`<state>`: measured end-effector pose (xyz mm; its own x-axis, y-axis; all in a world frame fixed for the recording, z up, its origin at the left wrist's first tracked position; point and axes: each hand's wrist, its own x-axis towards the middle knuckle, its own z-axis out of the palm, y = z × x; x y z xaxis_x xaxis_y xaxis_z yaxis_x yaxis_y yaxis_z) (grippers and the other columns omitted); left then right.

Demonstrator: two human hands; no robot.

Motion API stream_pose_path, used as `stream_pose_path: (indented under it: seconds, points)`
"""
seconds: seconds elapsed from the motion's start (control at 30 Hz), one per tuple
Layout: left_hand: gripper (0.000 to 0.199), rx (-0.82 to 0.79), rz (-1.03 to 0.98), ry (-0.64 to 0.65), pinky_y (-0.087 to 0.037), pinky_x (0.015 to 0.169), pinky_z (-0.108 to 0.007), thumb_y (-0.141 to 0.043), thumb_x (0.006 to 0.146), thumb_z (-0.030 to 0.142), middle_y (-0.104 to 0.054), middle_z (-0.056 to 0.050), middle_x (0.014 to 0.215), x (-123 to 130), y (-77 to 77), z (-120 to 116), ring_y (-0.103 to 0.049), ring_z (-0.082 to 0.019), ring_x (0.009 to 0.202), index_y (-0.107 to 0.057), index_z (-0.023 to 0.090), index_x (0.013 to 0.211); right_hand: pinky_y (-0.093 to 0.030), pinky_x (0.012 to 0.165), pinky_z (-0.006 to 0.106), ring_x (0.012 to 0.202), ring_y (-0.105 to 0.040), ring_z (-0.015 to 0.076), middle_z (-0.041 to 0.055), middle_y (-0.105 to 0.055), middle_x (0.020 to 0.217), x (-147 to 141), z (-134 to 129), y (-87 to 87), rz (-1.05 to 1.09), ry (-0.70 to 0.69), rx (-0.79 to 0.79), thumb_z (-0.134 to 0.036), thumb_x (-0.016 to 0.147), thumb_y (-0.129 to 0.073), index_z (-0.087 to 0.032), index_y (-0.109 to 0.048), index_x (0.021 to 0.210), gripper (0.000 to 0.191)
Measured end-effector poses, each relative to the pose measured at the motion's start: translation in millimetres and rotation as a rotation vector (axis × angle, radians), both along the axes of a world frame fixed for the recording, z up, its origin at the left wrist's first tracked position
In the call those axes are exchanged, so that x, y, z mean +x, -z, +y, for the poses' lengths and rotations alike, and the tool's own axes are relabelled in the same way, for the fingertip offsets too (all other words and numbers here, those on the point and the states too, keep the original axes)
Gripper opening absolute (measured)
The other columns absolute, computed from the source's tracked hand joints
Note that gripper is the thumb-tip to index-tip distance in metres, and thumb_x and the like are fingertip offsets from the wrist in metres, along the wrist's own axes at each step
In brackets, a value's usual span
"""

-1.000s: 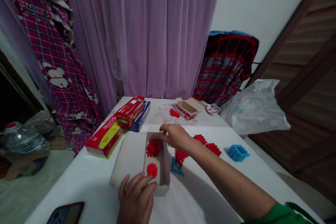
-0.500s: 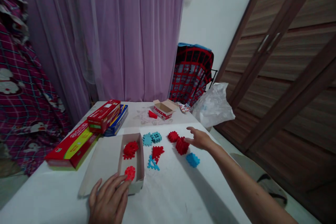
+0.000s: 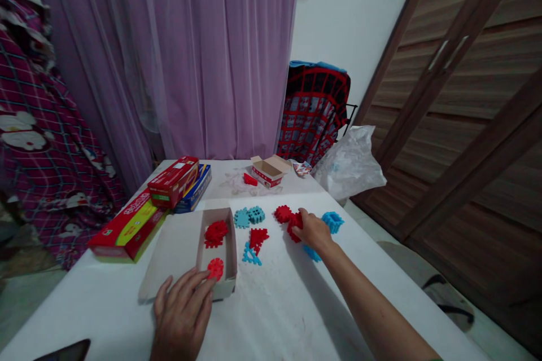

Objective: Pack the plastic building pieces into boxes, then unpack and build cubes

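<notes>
My left hand (image 3: 183, 307) lies with fingers stretched out over the near edge of an open shallow cardboard box (image 3: 173, 251). Its fingertips are by a round red notched building piece (image 3: 215, 268) inside; whether they touch it I cannot tell. More red pieces (image 3: 216, 233) sit farther back in the box. On the right, my right hand (image 3: 315, 231) has thumb and fingers closed around a red notched block (image 3: 293, 230), partly hidden by the hand. Beside it are a red piece (image 3: 282, 214), a blue block (image 3: 332, 222) and another blue piece (image 3: 312, 254), partly covered by the wrist.
Teal pieces (image 3: 249, 216), a red triangular piece (image 3: 258, 238) and a blue triangular frame (image 3: 251, 255) lie mid-table. Red and blue cartons (image 3: 173, 181) stand at left. A small open box (image 3: 270, 171) is at the back. A plastic bag (image 3: 349, 163) hangs at the right edge.
My right hand has come down and closed on the red block. A blue block now shows to the right of that hand. My left hand stays at the box; the view has shifted slightly.
</notes>
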<state>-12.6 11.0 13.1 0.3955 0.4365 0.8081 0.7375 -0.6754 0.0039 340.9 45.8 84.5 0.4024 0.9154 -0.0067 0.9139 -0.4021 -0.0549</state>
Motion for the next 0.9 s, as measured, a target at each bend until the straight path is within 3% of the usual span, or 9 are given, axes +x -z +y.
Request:
stream_pose_path:
  seconds: [0.13,0.3,0.4,0.53,0.63,0.73,0.83,0.9]
  points:
    - [0.021,-0.071,-0.108,-0.016,-0.025,0.113,-0.039,-0.055,0.087,0.017,-0.076,-0.001,0.099,9.7,-8.1,-8.6,-0.067,-0.018,0.1,-0.067,0.027,0.101,-0.045,0.086,0.033,0.108,-0.064,0.0276,0.015,-0.066,0.123,-8.6,-4.3,-23.0,0.096,-0.061,0.096,-0.039,0.086,-0.057,-0.017,-0.044,0.142,0.061]
    - [0.021,-0.134,-0.253,-0.038,-0.026,0.113,-0.04,-0.051,0.089,0.018,-0.076,-0.002,0.098,21.5,-14.2,-15.4,-0.067,-0.017,0.099,-0.07,0.027,0.094,-0.045,0.091,0.031,0.11,-0.063,0.0249,0.0087,-0.066,0.127,-76.2,-2.2,-54.9,0.388,-0.48,0.165,-0.035,0.08,-0.064,-0.023,-0.047,0.142,0.065]
    - [0.022,-0.141,-0.268,-0.043,-0.026,0.113,-0.04,-0.051,0.089,0.017,-0.075,-0.002,0.099,22.7,-14.2,-16.5,-0.067,-0.017,0.1,-0.07,0.027,0.095,-0.043,0.097,0.033,0.116,-0.06,0.0259,0.0099,-0.062,0.133,-122.0,7.5,-57.3,0.443,-0.722,0.119,-0.032,0.078,-0.067,-0.021,-0.048,0.141,0.067]
    - [0.023,-0.131,-0.224,-0.051,-0.028,0.111,-0.04,-0.05,0.089,0.017,-0.075,-0.002,0.1,20.5,-12.9,-15.9,-0.066,-0.017,0.1,-0.069,0.027,0.096,-0.044,0.097,0.035,0.117,-0.059,0.0286,0.0146,-0.062,0.132,-155.7,27.4,-45.1,0.375,-0.873,0.03,-0.032,0.077,-0.07,-0.018,-0.043,0.144,0.074]
    - [0.022,-0.134,-0.186,-0.066,-0.027,0.11,-0.039,-0.05,0.089,0.016,-0.075,-0.002,0.1,19.7,-13.3,-15.6,-0.065,-0.017,0.1,-0.069,0.027,0.096,-0.041,0.1,0.042,0.121,-0.055,0.0322,0.0177,-0.058,0.135,-162.6,37.8,-36.4,0.274,-0.937,0.005,-0.034,0.073,-0.076,-0.018,-0.039,0.147,0.085]
    - [0.023,-0.156,-0.211,-0.066,-0.025,0.111,-0.038,-0.049,0.09,0.016,-0.075,-0.001,0.1,20.6,-15.0,-16.0,-0.065,-0.016,0.101,-0.069,0.028,0.095,-0.035,0.106,0.048,0.13,-0.047,0.0334,0.0174,-0.049,0.144,-156.4,35.9,-33.0,0.242,-0.95,0.078,-0.038,0.07,-0.08,-0.021,-0.039,0.147,0.089]
    - [0.024,-0.176,-0.252,-0.055,-0.025,0.111,-0.037,-0.049,0.089,0.016,-0.074,0.0,0.1,22.3,-16.6,-16.8,-0.064,-0.016,0.101,-0.069,0.029,0.094,-0.036,0.107,0.043,0.129,-0.048,0.0277,0.0132,-0.052,0.142,-132.2,24.4,-30.4,0.286,-0.912,0.176,-0.03,0.078,-0.072,-0.022,-0.046,0.143,0.071]
    - [0.024,-0.178,-0.259,-0.05,-0.025,0.111,-0.038,-0.049,0.089,0.015,-0.075,0.0,0.099,23.7,-17.2,-17.4,-0.064,-0.016,0.101,-0.069,0.028,0.093,-0.037,0.107,0.038,0.124,-0.053,0.0233,0.0099,-0.059,0.136,-104.4,17.3,-26.6,0.28,-0.807,0.234,-0.021,0.083,-0.062,-0.023,-0.055,0.135,0.053]
